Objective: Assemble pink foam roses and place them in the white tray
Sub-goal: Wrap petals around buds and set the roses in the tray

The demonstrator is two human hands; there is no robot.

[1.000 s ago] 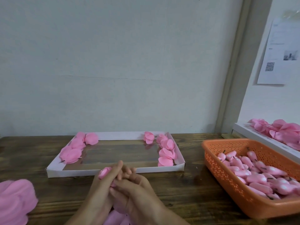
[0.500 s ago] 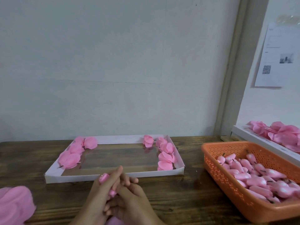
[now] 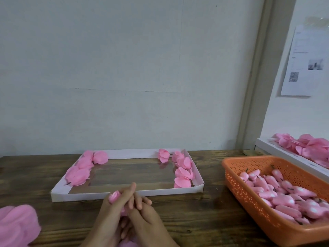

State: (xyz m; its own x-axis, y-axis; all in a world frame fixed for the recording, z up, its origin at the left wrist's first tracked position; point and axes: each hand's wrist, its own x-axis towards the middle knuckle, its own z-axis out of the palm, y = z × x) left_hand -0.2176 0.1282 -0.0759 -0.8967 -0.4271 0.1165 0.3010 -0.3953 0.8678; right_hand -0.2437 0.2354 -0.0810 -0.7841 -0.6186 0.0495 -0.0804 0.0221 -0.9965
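I see the dark wooden table with the shallow white cardboard tray on it, my hands at its near rim. My left hand grips the pink foam rose. My right hand curls alongside; I cannot tell its grasp.

The left hand and right hand hold one small pink rose together above the wooden table; just behind sits the white tray with roses along two sides; an orange basket holds pink buds.
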